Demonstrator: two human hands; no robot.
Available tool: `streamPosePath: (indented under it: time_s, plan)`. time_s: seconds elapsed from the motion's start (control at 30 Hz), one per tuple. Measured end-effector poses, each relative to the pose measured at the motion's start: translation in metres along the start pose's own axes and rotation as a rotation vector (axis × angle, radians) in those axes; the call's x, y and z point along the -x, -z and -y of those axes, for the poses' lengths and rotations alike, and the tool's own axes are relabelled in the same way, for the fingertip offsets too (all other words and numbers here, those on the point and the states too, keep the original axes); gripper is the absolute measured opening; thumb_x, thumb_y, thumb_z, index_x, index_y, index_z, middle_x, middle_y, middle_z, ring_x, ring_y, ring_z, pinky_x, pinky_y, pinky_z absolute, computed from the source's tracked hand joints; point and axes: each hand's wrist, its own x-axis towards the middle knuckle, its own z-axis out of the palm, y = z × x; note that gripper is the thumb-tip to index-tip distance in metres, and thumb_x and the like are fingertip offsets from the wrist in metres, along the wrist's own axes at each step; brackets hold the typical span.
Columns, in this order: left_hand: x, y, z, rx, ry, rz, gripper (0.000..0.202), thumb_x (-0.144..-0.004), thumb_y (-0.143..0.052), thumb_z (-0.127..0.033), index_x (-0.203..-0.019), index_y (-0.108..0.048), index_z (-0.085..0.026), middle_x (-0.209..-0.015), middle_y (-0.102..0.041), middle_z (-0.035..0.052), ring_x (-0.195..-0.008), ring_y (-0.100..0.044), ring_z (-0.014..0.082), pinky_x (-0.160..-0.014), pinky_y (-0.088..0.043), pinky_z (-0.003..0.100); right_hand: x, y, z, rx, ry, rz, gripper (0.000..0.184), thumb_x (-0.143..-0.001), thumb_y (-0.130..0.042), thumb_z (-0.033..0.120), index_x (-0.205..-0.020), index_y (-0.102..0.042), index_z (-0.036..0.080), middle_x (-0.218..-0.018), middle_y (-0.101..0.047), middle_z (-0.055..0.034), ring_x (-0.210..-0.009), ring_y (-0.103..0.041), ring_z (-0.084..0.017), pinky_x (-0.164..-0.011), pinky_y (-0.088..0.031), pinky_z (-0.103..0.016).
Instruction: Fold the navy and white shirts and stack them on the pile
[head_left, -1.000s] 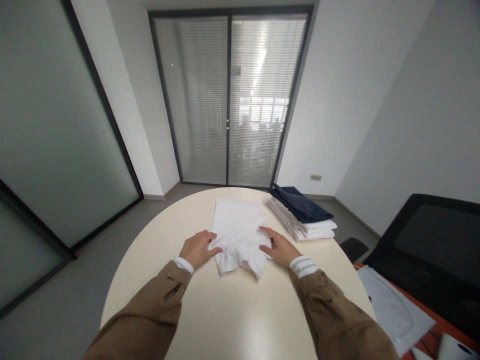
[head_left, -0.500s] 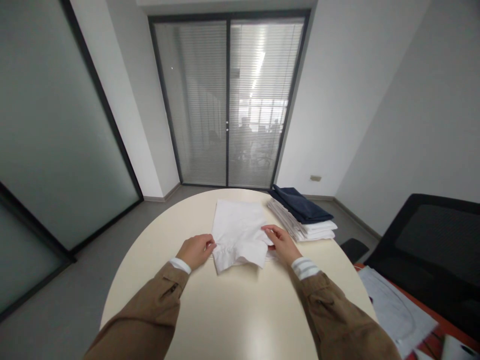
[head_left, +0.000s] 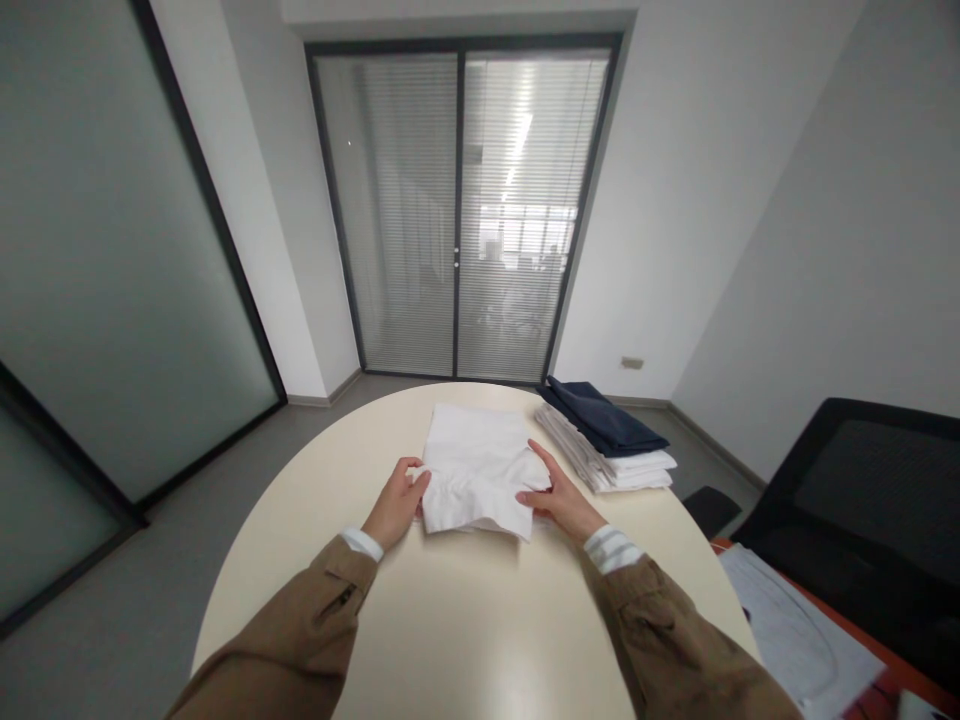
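A folded white cloth (head_left: 476, 450) lies on the round cream table in front of me, its near part wrinkled and the near edge slightly raised. My left hand (head_left: 399, 500) grips the cloth's left edge, thumb on top and fingers curled at the side. On the right edge, my right hand (head_left: 562, 500) holds the cloth with the thumb laid over it and the index finger stretched along the side. The other right fingers are partly hidden by the fabric.
Right of the cloth, a stack of folded white fabric (head_left: 637, 470) bears a folded navy cloth (head_left: 607, 415). The round table (head_left: 442, 640) has a curved edge. A black mesh chair (head_left: 862, 500) and papers on a red surface (head_left: 802, 620) stand to the right.
The near flap of the cloth now lies flatter. My right thumb has moved onto the top of the cloth, and my left hand has turned more upright at its edge.
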Motion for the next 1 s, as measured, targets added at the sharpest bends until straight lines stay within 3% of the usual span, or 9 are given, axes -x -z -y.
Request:
streamPosePath:
  time_s: [0.07,0.13,0.23,0.33,0.5,0.6,0.7,0.83,1.0]
  plan:
    - [0.000,-0.005,0.000,0.180,-0.021,0.033,0.067,-0.079,-0.070,-0.048,-0.129,-0.035,-0.021,-0.099,-0.069,0.0067,-0.081,-0.069,0.0187,-0.069,-0.054,0.030,-0.001,0.001,-0.002,0.026,-0.042,-0.022,0.117,-0.061,-0.086,0.034,-0.152,-0.013,0.037,-0.119,-0.065,-0.0056,-0.092,-0.069,-0.022,-0.077,-0.060,-0.038]
    - [0.001,-0.008,-0.002,0.277,-0.052,0.080,0.090,-0.071,-0.079,-0.041,-0.141,-0.025,-0.022,-0.120,-0.064,0.0135,-0.104,-0.067,0.0234,-0.087,-0.054,0.036,0.000,0.002,-0.004,0.143,-0.093,-0.018,0.117,-0.065,-0.084,0.039,-0.154,-0.009,0.034,-0.104,-0.070,-0.0050,-0.077,-0.070,-0.020,-0.062,-0.060,-0.034]
    - [0.003,-0.009,-0.005,0.342,-0.045,0.161,0.108,-0.069,-0.082,-0.037,-0.150,-0.012,-0.022,-0.126,-0.062,0.0154,-0.115,-0.062,0.0265,-0.098,-0.050,0.042,0.003,0.003,-0.004,0.343,-0.149,0.049,0.116,-0.073,-0.077,0.047,-0.156,0.002,0.028,-0.079,-0.070,-0.0015,-0.053,-0.066,-0.017,-0.041,-0.047,-0.023]
    - [0.005,-0.008,-0.006,0.339,-0.008,0.202,0.114,-0.068,-0.082,-0.040,-0.153,-0.007,-0.022,-0.126,-0.062,0.0155,-0.113,-0.064,0.0277,-0.096,-0.051,0.044,0.005,0.005,0.000,0.399,-0.121,0.134,0.128,-0.069,-0.081,0.042,-0.156,0.010,0.024,-0.086,-0.072,-0.0039,-0.053,-0.065,-0.016,-0.045,-0.049,-0.025]
    - [0.003,-0.004,-0.004,0.305,0.043,0.161,0.104,-0.063,-0.084,-0.042,-0.147,-0.027,-0.018,-0.119,-0.066,0.0152,-0.105,-0.067,0.0287,-0.091,-0.054,0.043,0.002,0.011,0.008,0.399,0.045,0.065,0.124,-0.064,-0.084,0.040,-0.157,-0.003,0.026,-0.134,-0.057,-0.0151,-0.084,-0.068,-0.020,-0.069,-0.058,-0.032]
    - [0.001,-0.002,-0.004,0.315,0.064,0.130,0.095,-0.060,-0.086,-0.040,-0.137,-0.037,-0.016,-0.108,-0.070,0.0136,-0.099,-0.069,0.0280,-0.086,-0.055,0.041,0.001,0.011,0.009,0.311,0.079,0.037,0.105,-0.071,-0.078,0.046,-0.155,-0.015,0.034,-0.150,-0.041,-0.0098,-0.102,-0.064,-0.022,-0.075,-0.058,-0.032]
    - [0.000,-0.001,-0.004,0.263,0.052,0.079,0.083,-0.059,-0.086,-0.039,-0.126,-0.044,-0.016,-0.098,-0.071,0.0099,-0.089,-0.071,0.0249,-0.079,-0.055,0.037,0.002,0.008,0.008,0.215,0.086,0.048,0.088,-0.077,-0.072,0.048,-0.151,-0.027,0.035,-0.134,-0.055,-0.0063,-0.097,-0.065,-0.019,-0.079,-0.057,-0.033]
    - [0.000,-0.002,-0.005,0.220,-0.013,0.047,0.072,-0.063,-0.084,-0.037,-0.120,-0.046,-0.017,-0.099,-0.070,0.0075,-0.087,-0.069,0.0213,-0.079,-0.054,0.033,0.001,0.006,0.005,0.234,0.144,0.069,0.092,-0.063,-0.085,0.039,-0.143,-0.041,0.025,-0.113,-0.064,-0.0045,-0.092,-0.065,-0.019,-0.084,-0.055,-0.034]
    - [-0.004,0.000,-0.007,0.118,-0.062,-0.048,0.054,-0.065,-0.080,-0.032,-0.110,-0.054,-0.017,-0.089,-0.071,0.0038,-0.081,-0.066,0.0182,-0.078,-0.050,0.030,-0.004,0.013,0.006,0.397,0.241,-0.035,0.057,-0.065,-0.082,0.039,-0.115,-0.062,0.020,-0.110,-0.065,-0.0052,-0.089,-0.063,-0.020,-0.083,-0.052,-0.034]
